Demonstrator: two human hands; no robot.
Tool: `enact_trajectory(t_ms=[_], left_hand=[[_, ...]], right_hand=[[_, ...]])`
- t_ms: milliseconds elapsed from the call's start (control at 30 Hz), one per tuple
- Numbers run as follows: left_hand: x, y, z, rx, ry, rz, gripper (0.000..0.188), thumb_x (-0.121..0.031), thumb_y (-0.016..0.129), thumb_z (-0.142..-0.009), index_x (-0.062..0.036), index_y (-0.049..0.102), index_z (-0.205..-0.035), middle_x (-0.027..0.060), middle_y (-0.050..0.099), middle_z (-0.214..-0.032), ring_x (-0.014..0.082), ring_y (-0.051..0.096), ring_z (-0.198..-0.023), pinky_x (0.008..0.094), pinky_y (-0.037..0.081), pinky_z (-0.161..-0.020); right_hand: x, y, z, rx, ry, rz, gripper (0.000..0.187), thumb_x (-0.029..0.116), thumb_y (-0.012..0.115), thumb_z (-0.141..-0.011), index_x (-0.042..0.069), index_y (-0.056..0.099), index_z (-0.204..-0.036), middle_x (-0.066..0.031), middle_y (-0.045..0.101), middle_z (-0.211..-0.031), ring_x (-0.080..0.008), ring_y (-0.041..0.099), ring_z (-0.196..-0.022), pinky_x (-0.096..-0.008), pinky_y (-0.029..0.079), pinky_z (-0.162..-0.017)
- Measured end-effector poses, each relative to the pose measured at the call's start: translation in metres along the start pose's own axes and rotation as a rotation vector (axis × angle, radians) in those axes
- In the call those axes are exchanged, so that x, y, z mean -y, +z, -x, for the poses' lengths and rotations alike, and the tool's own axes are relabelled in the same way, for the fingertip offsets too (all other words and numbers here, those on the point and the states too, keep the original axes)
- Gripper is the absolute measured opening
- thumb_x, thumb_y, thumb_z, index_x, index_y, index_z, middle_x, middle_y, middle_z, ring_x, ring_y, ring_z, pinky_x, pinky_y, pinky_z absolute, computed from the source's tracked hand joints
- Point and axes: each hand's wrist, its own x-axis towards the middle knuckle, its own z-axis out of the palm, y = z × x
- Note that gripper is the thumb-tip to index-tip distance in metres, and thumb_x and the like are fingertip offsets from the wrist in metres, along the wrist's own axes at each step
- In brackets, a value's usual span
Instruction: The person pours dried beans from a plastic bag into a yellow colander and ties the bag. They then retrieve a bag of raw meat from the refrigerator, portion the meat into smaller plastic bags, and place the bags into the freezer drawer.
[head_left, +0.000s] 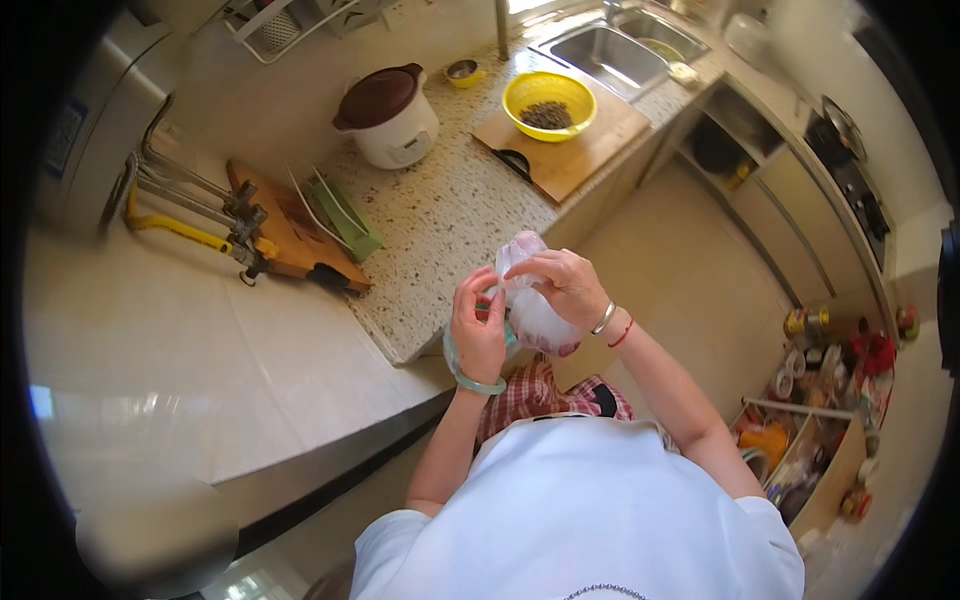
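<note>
A thin clear plastic bag (pixel 538 318) hangs in front of my body, near the corner of the counter. Reddish-purple contents show through its lower part, but their kind is hard to make out. My left hand (pixel 478 330), with a pale green bangle at the wrist, pinches the bag's upper part. From the other side, my right hand (pixel 568 288) grips the bag near its top with bent fingers; a silver bangle and a red cord circle that wrist. Both hands are close together, level with the counter edge. A green-edged part of a bag shows behind my left hand.
On the speckled counter (pixel 450 225) stand a white cooker (pixel 396 135) with a brown lid and a yellow bowl (pixel 575 92) of dark bits on a cutting board (pixel 620 128). A green rack (pixel 350 222) sits left, the sink (pixel 600 52) behind. An open drawer (pixel 815 408) juts out right.
</note>
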Motion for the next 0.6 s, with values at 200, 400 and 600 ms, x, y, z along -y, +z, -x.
enact_trajectory(t_ms=[200,400,600], left_hand=[[0.016,0.022,-0.065,-0.135,-0.074,-0.145,0.031,-0.003,0.063,-0.085,-0.0092,0.06,-0.115,0.0049,0.065,-0.105,0.0149,0.057,-0.067,0.0283,0.049,-0.06],[0.05,0.064,-0.124,-0.423,-0.121,-0.382,0.029,-0.002,0.064,-0.082,-0.008,0.063,-0.111,0.0078,0.062,-0.093,0.0226,0.06,-0.069,0.0328,0.05,-0.066],[0.082,0.097,-0.159,-0.644,-0.142,-0.506,0.024,0.0,0.061,-0.085,-0.0063,0.065,-0.108,0.0088,0.061,-0.095,0.0236,0.06,-0.078,0.0334,0.05,-0.07]], right_hand=[[-0.054,0.003,-0.101,0.18,-0.207,-0.122,0.025,0.001,0.064,-0.073,0.018,0.07,-0.089,-0.0042,0.066,-0.084,-0.0269,0.062,-0.077,-0.0377,0.05,-0.066],[-0.118,0.021,-0.182,0.387,-0.425,-0.201,0.029,-0.006,0.062,-0.069,0.013,0.07,-0.091,-0.0036,0.064,-0.084,-0.0261,0.058,-0.08,-0.0354,0.049,-0.072],[-0.167,0.044,-0.227,0.468,-0.425,-0.254,0.029,-0.004,0.06,-0.073,0.013,0.067,-0.095,-0.0024,0.068,-0.098,-0.0257,0.059,-0.091,-0.0377,0.045,-0.082]])
